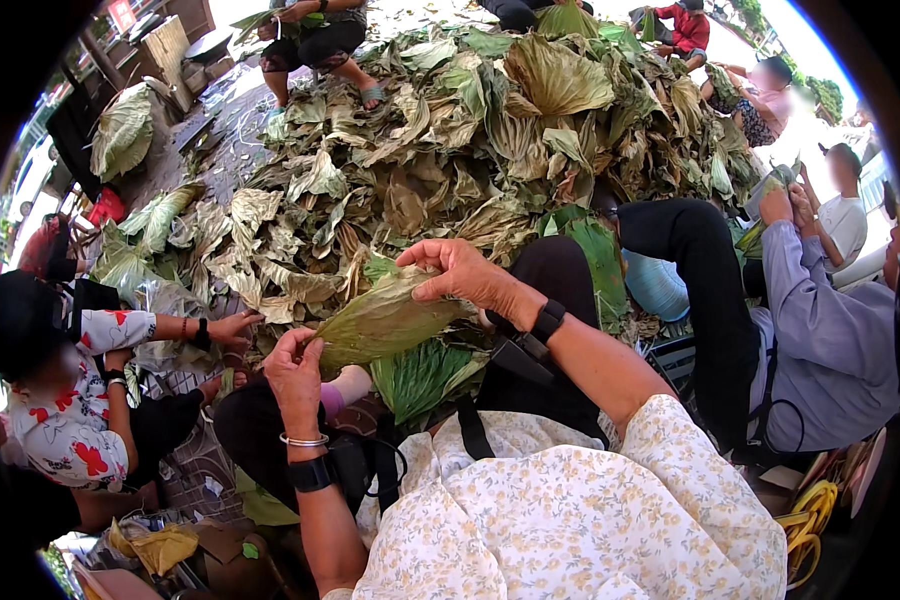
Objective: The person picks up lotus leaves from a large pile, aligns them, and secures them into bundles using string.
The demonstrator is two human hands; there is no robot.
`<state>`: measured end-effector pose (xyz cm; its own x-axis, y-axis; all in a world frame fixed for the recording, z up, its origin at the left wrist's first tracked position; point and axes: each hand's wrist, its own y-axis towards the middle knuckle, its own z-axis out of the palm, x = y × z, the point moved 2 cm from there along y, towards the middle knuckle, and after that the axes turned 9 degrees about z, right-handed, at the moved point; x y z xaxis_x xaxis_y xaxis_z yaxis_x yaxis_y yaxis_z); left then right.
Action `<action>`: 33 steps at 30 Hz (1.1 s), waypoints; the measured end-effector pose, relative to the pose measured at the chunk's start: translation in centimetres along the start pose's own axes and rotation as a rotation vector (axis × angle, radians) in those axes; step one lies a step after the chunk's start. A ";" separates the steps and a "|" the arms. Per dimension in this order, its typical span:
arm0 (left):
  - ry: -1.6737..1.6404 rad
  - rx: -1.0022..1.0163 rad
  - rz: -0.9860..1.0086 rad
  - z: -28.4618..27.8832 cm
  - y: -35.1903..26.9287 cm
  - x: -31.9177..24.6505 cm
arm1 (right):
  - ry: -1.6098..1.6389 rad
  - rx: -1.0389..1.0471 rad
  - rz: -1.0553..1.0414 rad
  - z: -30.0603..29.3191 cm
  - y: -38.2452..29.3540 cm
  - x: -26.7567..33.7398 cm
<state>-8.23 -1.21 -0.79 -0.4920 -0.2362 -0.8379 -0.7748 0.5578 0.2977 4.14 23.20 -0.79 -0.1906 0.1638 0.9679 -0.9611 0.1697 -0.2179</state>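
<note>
A folded, half-dried lotus leaf, yellow-green and veined, stretches between my two hands in front of my lap. My left hand pinches its left end between thumb and fingertips. At the upper right part of the leaf, my right hand holds the edge, thumb on the near side and fingers bent over it. Below the held leaf, greener lotus leaves lie between my legs. A large heap of dry, crumpled lotus leaves rises just beyond my hands.
On my left a person in a patterned shirt reaches a hand toward the heap. A person in a grey-purple sleeve sits close on my right, holding a leaf. Others sit around the heap. Yellow straps lie at lower right, cardboard at lower left.
</note>
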 end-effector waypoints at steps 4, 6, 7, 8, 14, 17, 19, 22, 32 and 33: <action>0.008 0.015 -0.022 0.4 -0.3 1.2 | -0.039 -0.139 0.000 -0.6 0.6 -0.4; 0.026 0.015 -0.018 0.7 -0.5 2.4 | -0.167 -0.203 0.017 -1.0 0.6 -0.5; -0.054 0.011 -0.064 1.0 -0.6 2.0 | -0.233 -0.239 0.025 -1.3 0.4 -0.5; -0.022 0.045 -0.097 1.1 -0.6 1.6 | -0.307 -0.256 -0.031 -1.6 0.6 -1.2; 0.009 0.055 -0.098 1.1 -0.3 1.6 | -0.554 -0.291 -0.042 -2.2 1.2 -1.6; 0.110 0.084 -0.063 0.6 0.7 1.1 | -0.558 -0.284 -0.034 -2.5 1.9 -1.4; 0.135 0.061 -0.054 -0.1 1.8 2.0 | -0.554 -0.287 -0.071 -2.6 2.5 -0.8; 0.204 0.018 -0.008 -1.1 3.6 2.6 | -0.544 -0.354 -0.054 -3.2 3.8 0.3; 0.043 -0.128 -0.112 -2.6 6.3 10.2 | -0.763 -0.211 0.270 -2.1 7.2 -9.7; -0.099 -0.159 -0.188 -2.3 5.9 11.2 | -0.791 -0.256 0.289 -1.6 6.9 -11.7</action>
<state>-19.18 -2.37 -7.38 -0.2988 -0.2408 -0.9234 -0.9053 0.3776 0.1945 0.01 24.01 -13.81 -0.5932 -0.4709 0.6530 -0.7976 0.4540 -0.3971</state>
